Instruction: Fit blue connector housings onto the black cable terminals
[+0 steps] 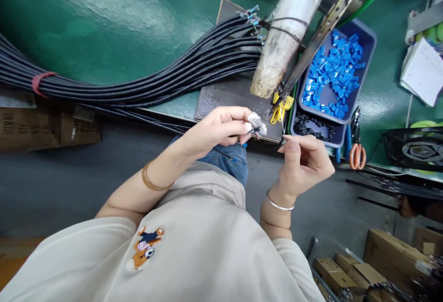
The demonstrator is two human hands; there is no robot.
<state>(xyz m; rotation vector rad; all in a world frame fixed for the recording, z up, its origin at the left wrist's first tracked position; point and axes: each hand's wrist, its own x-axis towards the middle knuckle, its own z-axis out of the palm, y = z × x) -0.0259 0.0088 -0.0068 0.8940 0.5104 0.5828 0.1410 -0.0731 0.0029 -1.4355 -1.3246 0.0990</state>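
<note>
My left hand (221,129) is closed around the end of a black cable, with thin coloured wires (256,132) poking out past the fingertips. White coverings (255,120) wrap those fingertips. To its right, my right hand (304,161) is raised with thumb and forefinger pinched together. Something small and dark shows at that pinch, too small to name. Just beyond the hands, yellow-handled cutters (282,108) sit by the edge of a dark board (221,101).
A thick bundle of black cables (155,80) crosses the green table (104,11). A plastic-wrapped tube (290,25) slants over the board. Blue connectors fill a grey bin (368,39) above a tray of small black parts (308,126). Orange-handled pliers (357,154) hang at the table edge.
</note>
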